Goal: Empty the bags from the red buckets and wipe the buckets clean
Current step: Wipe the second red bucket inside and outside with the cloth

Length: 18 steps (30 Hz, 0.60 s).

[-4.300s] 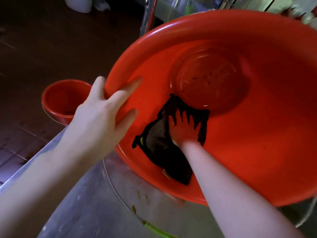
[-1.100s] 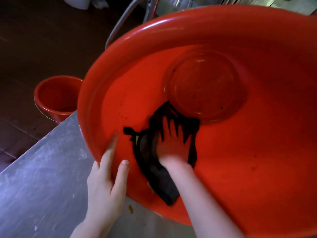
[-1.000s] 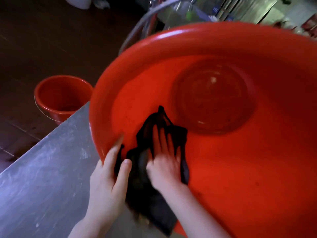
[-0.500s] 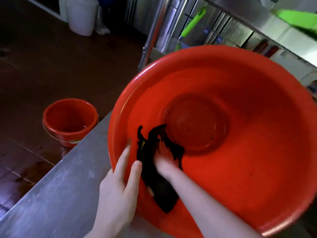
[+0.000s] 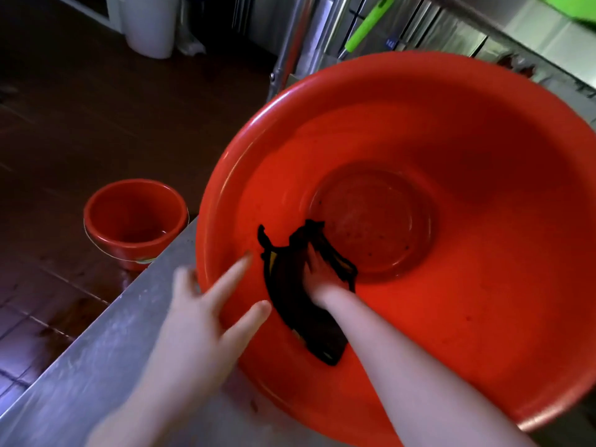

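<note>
A big red bucket (image 5: 483, 156) lies tilted toward me on a steel counter (image 5: 96, 366), its inside facing the camera. A dark cloth (image 5: 287, 295) lies on the inner wall at lower left. My right hand (image 5: 319, 272) presses on the cloth inside the bucket, fingers spread toward the round bottom. My left hand (image 5: 206, 314) is blurred at the near left rim, fingers straight over the edge and thumb outside. A second, smaller red bucket (image 5: 135, 217) stands on the floor to the left, with no bag in it.
The dark tiled floor (image 5: 80, 124) is wet and lies left of the counter's edge. A white bin (image 5: 151, 24) stands at the far back. Steel legs and a green-handled tool (image 5: 367, 24) rise behind the big bucket.
The view has pulled back and the bucket has shifted right. My left hand went from gripping the rim to fingers spread and blurred. My right hand keeps the cloth on the lower-left wall.
</note>
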Available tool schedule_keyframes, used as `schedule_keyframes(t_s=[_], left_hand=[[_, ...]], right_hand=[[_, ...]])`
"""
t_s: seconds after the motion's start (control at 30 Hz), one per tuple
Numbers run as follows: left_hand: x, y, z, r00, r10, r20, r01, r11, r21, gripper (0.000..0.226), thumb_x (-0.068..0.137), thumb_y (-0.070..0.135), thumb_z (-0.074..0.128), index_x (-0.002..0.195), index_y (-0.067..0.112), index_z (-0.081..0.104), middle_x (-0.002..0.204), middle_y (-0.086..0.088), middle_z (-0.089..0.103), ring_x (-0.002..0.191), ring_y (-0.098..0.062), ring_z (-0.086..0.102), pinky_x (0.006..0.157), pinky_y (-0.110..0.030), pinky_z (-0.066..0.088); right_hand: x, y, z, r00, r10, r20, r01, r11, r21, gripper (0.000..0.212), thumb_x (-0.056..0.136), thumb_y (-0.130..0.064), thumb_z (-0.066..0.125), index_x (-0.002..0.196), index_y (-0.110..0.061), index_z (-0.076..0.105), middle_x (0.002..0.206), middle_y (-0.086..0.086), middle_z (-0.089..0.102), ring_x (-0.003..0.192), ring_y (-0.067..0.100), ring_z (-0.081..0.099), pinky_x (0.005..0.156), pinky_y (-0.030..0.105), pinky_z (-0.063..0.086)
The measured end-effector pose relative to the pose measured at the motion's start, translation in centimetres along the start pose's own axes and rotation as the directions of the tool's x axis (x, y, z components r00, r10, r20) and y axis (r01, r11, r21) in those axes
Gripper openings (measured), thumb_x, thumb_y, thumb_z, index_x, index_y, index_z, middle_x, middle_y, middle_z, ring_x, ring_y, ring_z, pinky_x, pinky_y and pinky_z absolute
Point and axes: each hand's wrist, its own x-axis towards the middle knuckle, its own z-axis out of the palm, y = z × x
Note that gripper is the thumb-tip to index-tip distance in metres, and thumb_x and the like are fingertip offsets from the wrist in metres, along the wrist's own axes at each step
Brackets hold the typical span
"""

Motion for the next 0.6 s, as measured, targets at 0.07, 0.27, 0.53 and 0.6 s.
schedule_keyframes(t_s=[0.07,0.27,0.53,0.6], left_hand=[[2.6,-0.9,-2.6,0.972,0.206,-0.11,-0.171,0.949,0.265,0.053,0.083,0.058,0.051,0.132,0.04,0.056,0.122,-0.004,0.035,0.105,-0.023,0.05,0.098,-0.039,0.045],[2.1,-5.5,-0.2,0.992,0.126,0.029,-0.129,0.969,0.211,0.056,0.089,0.041,0.055,0.143,0.044,0.039,0.139,-0.014,0.049,0.124,-0.033,0.051,0.097,-0.033,0.042],[1.2,-8.4,7.5,0.996,-0.082,-0.033,0.077,0.988,-0.132,0.047,0.092,0.053,0.049,0.137,0.061,0.035,0.142,0.009,0.047,0.129,-0.011,0.044,0.101,-0.022,0.033],[0.8,-8.8,8.0,0.992,-0.113,-0.048,0.104,0.982,-0.157,0.044,0.092,0.059,0.044,0.136,0.057,0.038,0.137,0.011,0.05,0.124,-0.008,0.046,0.099,-0.021,0.034]], right_hand=[[-0.5,0.8,0.6,0.999,-0.041,0.009,0.042,0.99,-0.132,0.057,0.102,-0.048,0.015,0.153,-0.036,-0.007,0.163,-0.004,-0.003,0.15,0.022,0.002,0.119,0.054,0.006],[-1.7,5.0,0.7,0.986,0.077,-0.146,-0.129,0.912,-0.389,0.057,0.099,-0.055,0.013,0.151,-0.043,-0.007,0.163,-0.01,-0.005,0.15,0.019,-0.003,0.116,0.062,-0.003],[-2.3,1.2,3.5,0.96,0.131,-0.248,-0.197,0.944,-0.264,0.061,0.099,-0.049,0.016,0.151,-0.035,-0.013,0.163,-0.006,-0.008,0.15,0.023,-0.006,0.115,0.062,0.001],[-4.6,-1.1,7.3,0.934,-0.173,-0.313,0.069,0.946,-0.316,0.064,0.091,-0.056,0.0,0.145,-0.036,-0.027,0.162,-0.007,-0.011,0.15,0.019,-0.006,0.116,0.058,0.003]])
